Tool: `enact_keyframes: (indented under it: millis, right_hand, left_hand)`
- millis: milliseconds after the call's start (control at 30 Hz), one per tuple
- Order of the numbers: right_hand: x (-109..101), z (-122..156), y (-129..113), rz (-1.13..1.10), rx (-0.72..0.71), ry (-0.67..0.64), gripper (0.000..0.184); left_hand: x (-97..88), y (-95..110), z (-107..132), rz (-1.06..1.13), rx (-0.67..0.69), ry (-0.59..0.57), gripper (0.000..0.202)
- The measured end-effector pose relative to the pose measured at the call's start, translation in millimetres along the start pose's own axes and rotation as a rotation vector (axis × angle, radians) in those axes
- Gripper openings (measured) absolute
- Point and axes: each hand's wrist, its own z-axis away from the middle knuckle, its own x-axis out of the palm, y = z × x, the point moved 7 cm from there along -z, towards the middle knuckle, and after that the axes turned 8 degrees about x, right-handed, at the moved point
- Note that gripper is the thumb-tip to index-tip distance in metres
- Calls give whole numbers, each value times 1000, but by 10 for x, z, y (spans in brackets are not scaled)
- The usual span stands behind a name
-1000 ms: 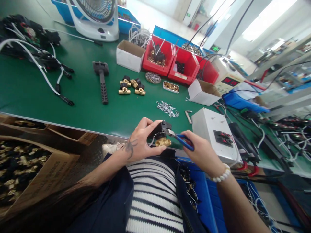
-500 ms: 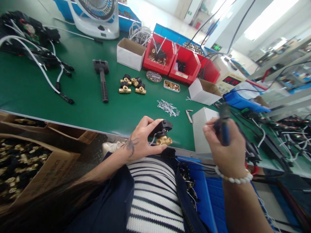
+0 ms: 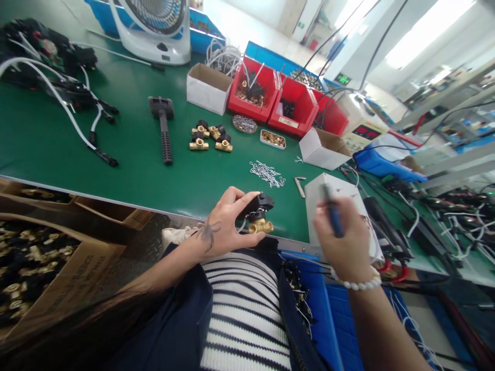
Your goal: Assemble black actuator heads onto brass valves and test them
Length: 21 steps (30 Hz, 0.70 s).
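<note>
My left hand point(image 3: 224, 224) grips a brass valve with a black top point(image 3: 258, 214) at the near edge of the green bench point(image 3: 127, 165). My right hand point(image 3: 342, 239) is closed round blue-handled pliers point(image 3: 333, 217), held upright and apart from the valve, in front of a white switch box point(image 3: 340, 206). A heap of small wire clips point(image 3: 266, 172) lies just beyond the valve. Several more brass valves point(image 3: 210, 138) sit grouped farther back on the bench.
Red bins point(image 3: 270, 93) and white cardboard boxes point(image 3: 207, 87) line the back. A black handle tool point(image 3: 164, 126), a fan point(image 3: 152, 31) and cable bundles point(image 3: 50, 77) lie to the left. A carton of valves point(image 3: 34, 263) stands low left; a blue crate point(image 3: 325, 319) low right.
My right hand pulled the pliers off the valve, swung them up to the right, then drifted slightly back left and down. The left hand kept the valve still.
</note>
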Motion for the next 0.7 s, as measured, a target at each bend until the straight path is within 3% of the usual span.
enact_keyframes:
  millis: [67,133,267,300,333,433,467,533,633,700]
  right_hand:
    - [181,26,-45,70,-77,-236,15]
    - [213,31,-75,104,-105,-295,16]
    - [-70,-11,-24,-1,34,71,11]
    - [-76,-3,-16,-14,47,91,10]
    - [-35,1,-21,-11,41,48,8]
    - [215,35,-79,87,-52,-282,11]
    - [239,42,-93,117,-73,-329,13]
    - [145,11,-108,117,-74,-239,14]
    - [-94,-8,-81,35,-13,70,13]
    - [-27,6,-71,65,-12,25,11]
  left_hand:
    - [0,-2,1,-5,-11,-7,71]
    - [0,-7,4,-4,-24,-12,71]
    - [-2,-3,5,-1,-13,-8,71]
    - [-2,-1,5,-2,-10,-6,71]
    - [-1,0,5,-4,-10,-6,71]
    - [5,-7,8,-9,-28,-11,71]
    - [6,-10,10,-7,-33,-11,72]
    - [8,-12,10,-2,-33,-8,71]
    - [5,-6,3,-7,-11,-3,70]
    - [1,-3,-2,-15,-2,-1,70]
